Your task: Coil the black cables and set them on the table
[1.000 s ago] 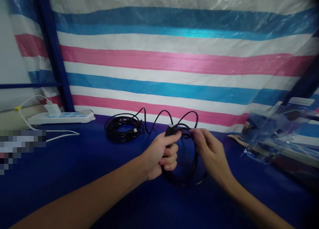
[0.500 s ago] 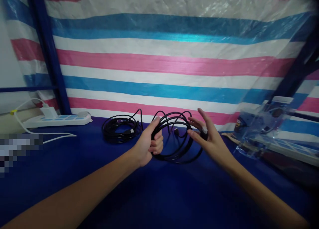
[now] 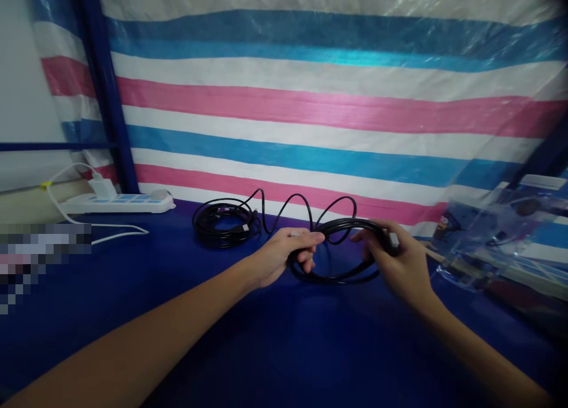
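A loose coil of black cable (image 3: pixel 338 272) hangs between my two hands just above the blue table (image 3: pixel 186 313). My left hand (image 3: pixel 284 255) is closed round the coil's left side, thumb on top. My right hand (image 3: pixel 397 263) grips the coil's right side, fingers curled over it, a small white plug end showing at its fingertips. More of the same black cable rises in loops behind the hands and runs to a second black cable bundle (image 3: pixel 224 221) lying on the table at the back.
A white power strip (image 3: pixel 119 203) with a white charger and cord lies at the back left. Clear plastic bags (image 3: pixel 492 233) sit at the right. A striped tarp (image 3: pixel 319 100) and a blue post (image 3: pixel 104 82) stand behind the table.
My right hand was open beside the coil half a second ago; now it has closed on the coil's right side. The coil has flattened and dropped a little lower.
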The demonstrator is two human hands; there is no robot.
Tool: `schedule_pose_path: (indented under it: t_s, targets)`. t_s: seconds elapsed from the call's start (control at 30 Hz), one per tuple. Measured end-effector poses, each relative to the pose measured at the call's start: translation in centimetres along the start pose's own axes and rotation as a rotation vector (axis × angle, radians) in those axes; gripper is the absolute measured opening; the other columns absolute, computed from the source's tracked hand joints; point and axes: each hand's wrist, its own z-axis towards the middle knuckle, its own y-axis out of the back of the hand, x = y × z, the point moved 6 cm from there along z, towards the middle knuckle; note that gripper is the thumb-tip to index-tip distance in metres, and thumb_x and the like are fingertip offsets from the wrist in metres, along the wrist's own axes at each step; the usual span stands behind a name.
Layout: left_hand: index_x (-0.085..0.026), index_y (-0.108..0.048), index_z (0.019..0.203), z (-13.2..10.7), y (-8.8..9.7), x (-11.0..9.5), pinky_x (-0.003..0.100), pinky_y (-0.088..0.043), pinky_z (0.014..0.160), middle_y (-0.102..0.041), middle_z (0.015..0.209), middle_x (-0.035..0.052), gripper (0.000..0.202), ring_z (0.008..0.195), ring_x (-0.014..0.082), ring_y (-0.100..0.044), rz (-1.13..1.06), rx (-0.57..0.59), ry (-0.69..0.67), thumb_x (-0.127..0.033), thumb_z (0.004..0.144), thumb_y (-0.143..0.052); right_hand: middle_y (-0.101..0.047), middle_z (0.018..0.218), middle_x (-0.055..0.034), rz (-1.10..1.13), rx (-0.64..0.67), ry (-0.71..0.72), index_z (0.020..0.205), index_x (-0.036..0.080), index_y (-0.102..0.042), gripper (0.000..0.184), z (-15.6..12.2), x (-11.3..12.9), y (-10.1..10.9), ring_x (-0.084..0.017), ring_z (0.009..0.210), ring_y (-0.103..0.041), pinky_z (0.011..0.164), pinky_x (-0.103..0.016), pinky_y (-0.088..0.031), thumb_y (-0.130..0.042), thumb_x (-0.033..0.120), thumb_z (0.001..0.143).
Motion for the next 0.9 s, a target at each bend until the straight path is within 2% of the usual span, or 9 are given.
schedule_pose_path:
  t_s: [0.07, 0.23, 0.33, 0.4, 0.47, 0.57, 0.63, 0.77, 0.9]
  targets:
    - [-0.015, -0.056, 0.067, 0.0, 0.4, 0.6, 0.026, -0.042, 0.070, -0.046, 0.052, -0.0046, 0.021, 0.055, 0.0099, -0.052, 0.085, 0.012, 0.011, -0.032, 0.073, -0.067, -0.064, 0.072, -0.0017, 0.122, 0.030, -0.100, 0.095, 0.019, -0.057, 0.027, 0.1, -1.0, -0.4, -0.013, 0.054, -0.055, 0.056, -0.028, -0.044, -0.065, 0.037, 0.076]
    - [-0.015, -0.062, 0.064, -0.2, 0.8, 2.5, 0.030, -0.043, 0.075, -0.063, 0.068, 0.0027, 0.014, 0.072, 0.0160, -0.059, 0.309, 0.217, 0.180, -0.023, 0.063, -0.074, -0.062, 0.071, -0.0023, 0.458, 0.362, -0.457, 0.088, 0.014, -0.057, 0.032, -0.7, -4.8, -2.7, -0.014, 0.065, -0.060, 0.068, -0.030, -0.047, -0.072, 0.035, 0.069]
    - [-0.016, -0.055, 0.060, -0.1, 0.2, 2.2, 0.033, -0.041, 0.086, -0.066, 0.075, 0.0057, 0.025, 0.087, 0.0182, -0.061, 0.252, 0.233, 0.126, -0.032, 0.077, -0.063, -0.063, 0.073, -0.0045, 0.522, 0.525, -0.554, 0.082, 0.013, -0.056, 0.027, -1.6, -5.1, -3.7, -0.014, 0.070, -0.061, 0.069, -0.028, -0.048, -0.070, 0.033, 0.072]
    - [-0.017, -0.048, 0.062, 0.0, -0.1, 1.7, 0.034, -0.040, 0.089, -0.063, 0.070, 0.0044, 0.031, 0.085, 0.0174, -0.063, 0.145, 0.169, 0.064, -0.038, 0.084, -0.054, -0.060, 0.065, -0.0020, 0.525, 0.391, -0.561, 0.080, 0.014, -0.055, 0.027, -1.5, -4.4, -3.4, -0.014, 0.063, -0.060, 0.064, -0.028, -0.049, -0.072, 0.033, 0.070]
    - [-0.018, -0.045, 0.065, 0.2, -0.3, 1.1, 0.036, -0.043, 0.086, -0.056, 0.057, -0.0016, 0.032, 0.067, 0.0145, -0.062, 0.084, 0.090, 0.004, -0.041, 0.085, -0.052, -0.054, 0.057, 0.0034, 0.522, 0.098, -0.479, 0.083, 0.016, -0.055, 0.029, -1.0, -3.1, -2.1, -0.011, 0.050, -0.054, 0.056, -0.028, -0.050, -0.072, 0.034, 0.068]
    - [-0.017, -0.047, 0.062, 0.2, 0.1, 0.2, 0.033, -0.045, 0.080, -0.050, 0.053, -0.0035, 0.034, 0.059, 0.0124, -0.059, 0.271, 0.056, -0.086, -0.042, 0.083, -0.055, -0.048, 0.052, 0.0065, 0.474, -0.124, -0.234, 0.085, 0.019, -0.057, 0.026, -0.5, -1.0, -0.8, -0.010, 0.042, -0.048, 0.056, -0.031, -0.051, -0.070, 0.036, 0.070]
    - [-0.015, -0.054, 0.061, 0.2, 0.7, 0.6, 0.030, -0.044, 0.077, -0.056, 0.060, 0.0000, 0.032, 0.067, 0.0142, -0.059, 0.482, 0.097, -0.046, -0.041, 0.077, -0.063, -0.050, 0.048, 0.0053, 0.429, -0.014, -0.187, 0.083, 0.019, -0.060, 0.026, -0.3, -1.4, -1.3, -0.012, 0.044, -0.051, 0.063, -0.033, -0.052, -0.071, 0.037, 0.068]
    - [-0.016, -0.063, 0.071, 0.1, 2.3, 2.3, 0.028, -0.043, 0.074, -0.062, 0.073, 0.0014, 0.025, 0.076, 0.0165, -0.059, 0.685, 0.191, 0.118, -0.039, 0.067, -0.072, -0.065, 0.066, -0.0027, 0.387, 0.314, -0.357, 0.085, 0.017, -0.063, 0.033, -0.4, -5.6, -2.9, -0.018, 0.066, -0.062, 0.071, -0.033, -0.049, -0.074, 0.039, 0.063]
    - [-0.017, -0.062, 0.069, 0.0, 1.5, 2.1, 0.026, -0.041, 0.070, -0.060, 0.070, -0.0002, 0.026, 0.072, 0.0152, -0.057, 0.800, 0.236, 0.081, -0.038, 0.063, -0.075, -0.067, 0.088, -0.0053, 0.288, 0.375, -0.371, 0.089, 0.018, -0.065, 0.034, -0.6, -7.0, -3.4, -0.018, 0.081, -0.060, 0.072, -0.028, -0.044, -0.070, 0.044, 0.069]
